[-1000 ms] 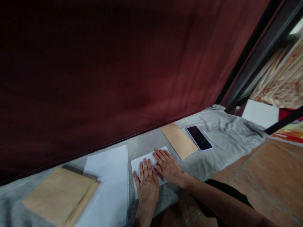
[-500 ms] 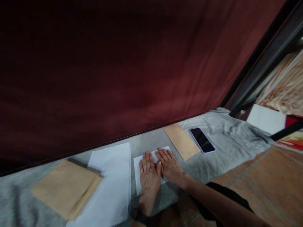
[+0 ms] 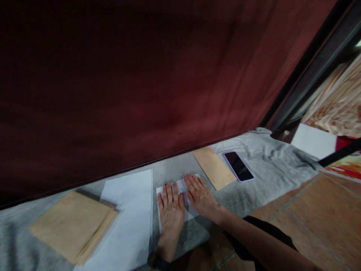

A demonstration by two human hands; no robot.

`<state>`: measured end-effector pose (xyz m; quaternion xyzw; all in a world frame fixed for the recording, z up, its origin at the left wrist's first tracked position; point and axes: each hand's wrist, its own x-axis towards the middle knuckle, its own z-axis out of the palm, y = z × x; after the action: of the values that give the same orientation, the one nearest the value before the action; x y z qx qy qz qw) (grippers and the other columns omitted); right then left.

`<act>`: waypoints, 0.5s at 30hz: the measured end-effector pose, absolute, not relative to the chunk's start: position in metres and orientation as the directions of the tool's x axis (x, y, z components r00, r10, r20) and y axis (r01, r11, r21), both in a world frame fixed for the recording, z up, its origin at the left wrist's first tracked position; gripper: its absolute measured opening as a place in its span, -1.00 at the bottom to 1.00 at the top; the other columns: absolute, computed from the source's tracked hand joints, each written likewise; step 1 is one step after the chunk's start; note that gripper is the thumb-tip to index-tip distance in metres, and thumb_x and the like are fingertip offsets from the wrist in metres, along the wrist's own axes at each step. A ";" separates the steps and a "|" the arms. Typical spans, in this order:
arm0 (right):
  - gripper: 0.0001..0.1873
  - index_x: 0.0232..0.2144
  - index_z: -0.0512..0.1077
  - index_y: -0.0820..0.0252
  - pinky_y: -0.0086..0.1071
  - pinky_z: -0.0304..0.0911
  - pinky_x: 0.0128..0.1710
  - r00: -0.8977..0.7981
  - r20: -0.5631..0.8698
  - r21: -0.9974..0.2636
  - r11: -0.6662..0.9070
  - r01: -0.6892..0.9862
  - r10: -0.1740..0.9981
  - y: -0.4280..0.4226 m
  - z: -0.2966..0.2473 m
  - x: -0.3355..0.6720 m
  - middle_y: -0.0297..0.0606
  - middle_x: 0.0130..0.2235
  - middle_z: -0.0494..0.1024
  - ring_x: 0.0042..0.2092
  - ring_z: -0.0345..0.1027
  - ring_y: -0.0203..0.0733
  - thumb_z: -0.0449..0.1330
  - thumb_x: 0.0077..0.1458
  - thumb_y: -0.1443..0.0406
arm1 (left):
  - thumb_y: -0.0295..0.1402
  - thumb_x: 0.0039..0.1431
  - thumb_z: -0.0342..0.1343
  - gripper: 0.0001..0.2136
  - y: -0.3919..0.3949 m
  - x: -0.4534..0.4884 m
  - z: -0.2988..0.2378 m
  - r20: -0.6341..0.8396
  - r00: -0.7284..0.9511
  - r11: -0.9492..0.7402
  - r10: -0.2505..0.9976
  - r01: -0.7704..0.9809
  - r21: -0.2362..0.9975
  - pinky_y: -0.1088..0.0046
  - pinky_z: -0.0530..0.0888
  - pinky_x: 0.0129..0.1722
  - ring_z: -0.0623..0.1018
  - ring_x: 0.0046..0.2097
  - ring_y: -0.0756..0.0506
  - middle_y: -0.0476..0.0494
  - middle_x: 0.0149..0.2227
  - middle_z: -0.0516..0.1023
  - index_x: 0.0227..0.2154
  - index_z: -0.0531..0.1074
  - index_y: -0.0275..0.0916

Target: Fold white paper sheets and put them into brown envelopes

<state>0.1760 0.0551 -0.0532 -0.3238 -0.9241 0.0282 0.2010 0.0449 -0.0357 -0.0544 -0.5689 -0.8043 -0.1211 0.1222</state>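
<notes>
A small folded white sheet (image 3: 181, 186) lies on the grey cloth (image 3: 267, 165) in front of me. My left hand (image 3: 170, 210) lies flat on its left part, fingers stretched out together. My right hand (image 3: 200, 196) presses flat on its right part, fingers pointing up and left. Both palms face down and nothing is gripped. A stack of white paper (image 3: 128, 214) lies just left of my left hand. A single tan envelope (image 3: 213, 167) lies just right of my right hand.
A pile of tan envelopes (image 3: 70, 226) sits at the far left. A black phone (image 3: 238, 166) lies beside the single envelope. A dark red curtain (image 3: 141, 82) hangs right behind the cloth. Terracotta floor tiles (image 3: 318, 210) spread to the right.
My left hand has slid a little forward up the folded sheet. My right hand stays flat on it. The view has shifted slightly.
</notes>
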 end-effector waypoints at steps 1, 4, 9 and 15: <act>-0.45 0.36 0.14 0.27 -0.08 0.00 0.37 -0.734 0.343 -0.183 0.808 0.560 0.586 0.053 -0.052 0.175 -0.09 0.40 0.13 0.40 0.00 -0.05 -0.05 0.39 0.27 | -0.37 0.37 -0.20 -0.51 -0.036 0.046 -0.054 0.323 -0.315 0.315 0.893 0.948 0.053 -0.13 0.08 0.36 0.14 0.41 -0.29 -0.33 0.38 0.19 0.32 0.21 -0.30; -0.47 0.35 0.16 0.24 -0.07 0.00 0.37 -0.776 0.318 -0.180 0.838 0.515 0.545 0.048 -0.052 0.172 -0.11 0.40 0.15 0.39 0.02 -0.06 -0.03 0.39 0.29 | -0.41 0.35 -0.20 -0.51 -0.038 0.048 -0.056 0.292 -0.310 0.306 0.905 0.950 0.059 -0.15 0.06 0.36 0.15 0.41 -0.29 -0.27 0.38 0.21 0.31 0.22 -0.23; -0.47 0.33 0.23 0.19 -0.03 0.00 0.36 -0.745 0.339 -0.179 0.817 0.548 0.574 0.049 -0.058 0.175 -0.09 0.38 0.18 0.37 0.08 -0.01 0.04 0.36 0.26 | -0.38 0.36 -0.19 -0.50 -0.040 0.047 -0.054 0.268 -0.315 0.312 0.911 0.948 0.055 -0.13 0.08 0.36 0.13 0.42 -0.28 -0.30 0.39 0.18 0.34 0.17 -0.23; -0.46 0.34 0.21 0.21 -0.05 -0.01 0.36 -0.730 0.352 -0.151 0.805 0.573 0.586 0.054 -0.061 0.184 -0.09 0.37 0.20 0.37 0.08 -0.02 0.04 0.35 0.26 | -0.31 0.37 -0.15 -0.50 -0.043 0.050 -0.047 0.249 -0.345 0.336 0.905 0.938 0.079 -0.16 0.07 0.35 0.16 0.41 -0.30 -0.32 0.37 0.22 0.34 0.18 -0.23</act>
<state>0.1836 0.0544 -0.0607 -0.3117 -0.9299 0.0160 0.1947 0.0495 -0.0430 -0.0470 -0.5665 -0.8135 -0.1043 0.0803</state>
